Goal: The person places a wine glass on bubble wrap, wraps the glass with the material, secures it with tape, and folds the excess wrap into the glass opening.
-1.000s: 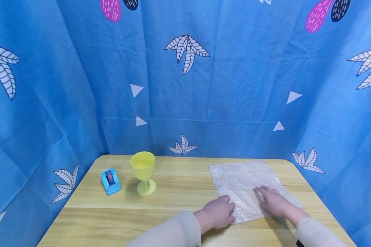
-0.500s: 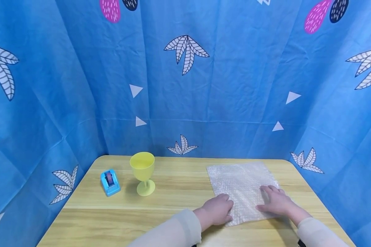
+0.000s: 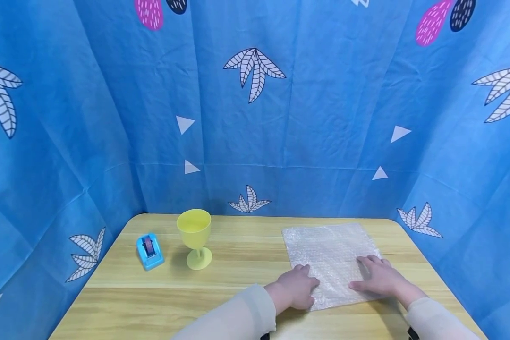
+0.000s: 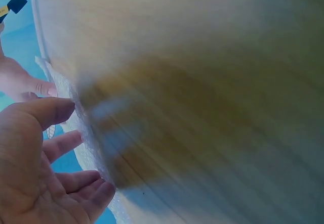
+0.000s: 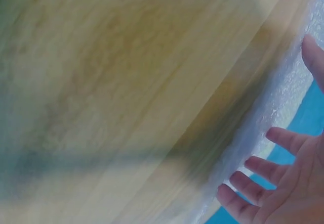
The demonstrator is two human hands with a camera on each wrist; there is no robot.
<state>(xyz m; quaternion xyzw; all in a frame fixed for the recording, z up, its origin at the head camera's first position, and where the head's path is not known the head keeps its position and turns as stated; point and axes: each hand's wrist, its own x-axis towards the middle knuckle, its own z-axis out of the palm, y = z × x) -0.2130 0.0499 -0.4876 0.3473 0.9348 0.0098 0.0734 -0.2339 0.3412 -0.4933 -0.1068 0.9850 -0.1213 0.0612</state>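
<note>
A translucent sheet of bubble wrap (image 3: 329, 245) lies flat on the right part of the wooden table (image 3: 153, 307). My left hand (image 3: 295, 287) rests at its near left edge, fingers loosely bent and touching the sheet. On its right side my right hand (image 3: 380, 278) lies with fingers and thumb spread, the tips on the wrap. Seen from the left wrist, the left hand (image 4: 45, 168) has its fingertips along the wrap's edge. In the right wrist view the right hand (image 5: 283, 183) shows straight, parted fingers by the bubble wrap (image 5: 253, 128). Neither hand grips anything.
A yellow goblet (image 3: 194, 231) stands upright on the left half of the table. Left of it sits a small blue tape dispenser (image 3: 150, 252). Blue patterned curtain (image 3: 255, 137) surrounds the table at the back and sides.
The bubble wrap has slid slightly left and turned a little under my hands. My right hand's thumb has spread away from its fingers. The goblet and tape dispenser stay put.
</note>
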